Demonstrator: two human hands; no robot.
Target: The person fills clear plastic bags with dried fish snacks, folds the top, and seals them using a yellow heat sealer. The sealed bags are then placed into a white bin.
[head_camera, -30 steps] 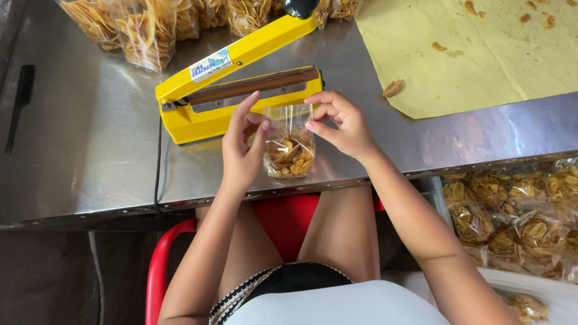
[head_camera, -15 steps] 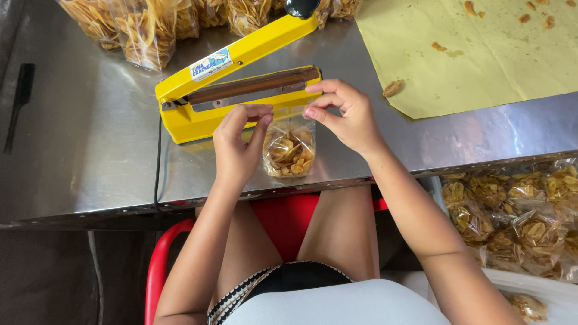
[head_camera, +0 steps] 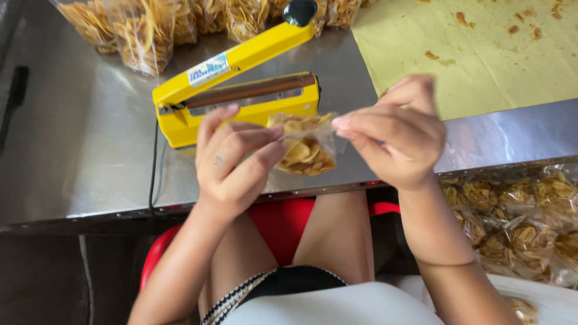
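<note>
Steel table (head_camera: 78, 150) fills the upper view, seen from above by a seated person whose knees show over a red chair (head_camera: 283, 219). A yellow sealer (head_camera: 241, 96) stands on the table with its arm raised and its black knob (head_camera: 300, 11) at the far end; a black cord (head_camera: 153, 174) runs from it toward the near edge. Filled clear bags of chips (head_camera: 144, 27) line the far edge, and a yellow sheet (head_camera: 481, 54) carrying crumbs covers the table's right part.

The small bag (head_camera: 306, 144) of chips is held in the air just in front of the sealer, between both hands, above the table's near edge.

- Left hand (head_camera: 232, 162): fingers closed in a pinch on the bag's left top edge.
- Right hand (head_camera: 400, 132): thumb and fingertips pinched on the bag's right top edge (remaining fingers curled in).

The bag's mouth is stretched between the two pinches. A heap of packed bags (head_camera: 518, 222) lies below the table at right.
</note>
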